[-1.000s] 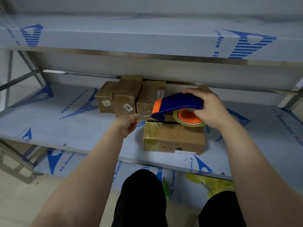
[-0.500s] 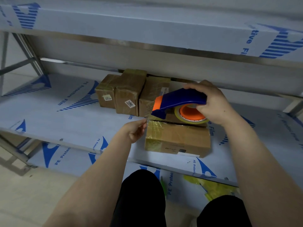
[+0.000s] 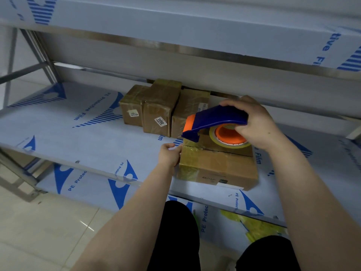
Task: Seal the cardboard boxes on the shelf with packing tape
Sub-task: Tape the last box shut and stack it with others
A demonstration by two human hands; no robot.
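Left hand [image 3: 169, 155] curled tight against the left end of the front box [image 3: 218, 165], touching it; can't tell if it pinches anything. Right hand [image 3: 254, 122] wrapped round the blue-orange tape dispenser [image 3: 214, 119], nose down at the box top's left edge. Box sits near the front of the middle shelf [image 3: 78, 137]. Three taped boxes [image 3: 160, 112] just behind, upper shelf [image 3: 195, 26] overhanging. Yellow scraps [image 3: 259, 225] on the lower shelf.
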